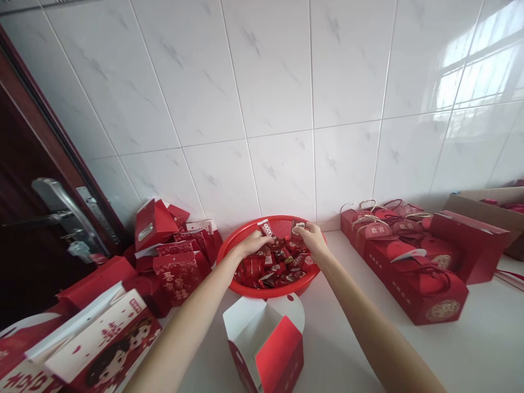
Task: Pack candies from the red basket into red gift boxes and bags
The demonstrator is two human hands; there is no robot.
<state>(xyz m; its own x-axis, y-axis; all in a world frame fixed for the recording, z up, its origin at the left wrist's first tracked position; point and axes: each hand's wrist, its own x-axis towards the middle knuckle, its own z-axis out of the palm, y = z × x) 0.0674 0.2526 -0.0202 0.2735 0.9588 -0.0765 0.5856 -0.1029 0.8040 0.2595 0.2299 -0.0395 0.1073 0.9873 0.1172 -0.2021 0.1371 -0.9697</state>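
Note:
A red plastic basket (270, 293) with many small red-wrapped candies (282, 267) stands against the tiled wall. Over its left part, my left hand (254, 243) pinches a red and white wrapped packet (266, 228). On the right side of the basket, my right hand (310, 239) has its fingers closed on a dark red packet (297, 226). In front of the basket, close to me, an open red gift box (282, 349) stands with its flaps spread and its white inside showing.
Red boxes and bags (180, 273) are piled at the left, near a dark door with a metal handle (69, 213). Closed red boxes with cord handles (405, 273) stand in rows at the right. A cardboard box (483, 213) is at the far right.

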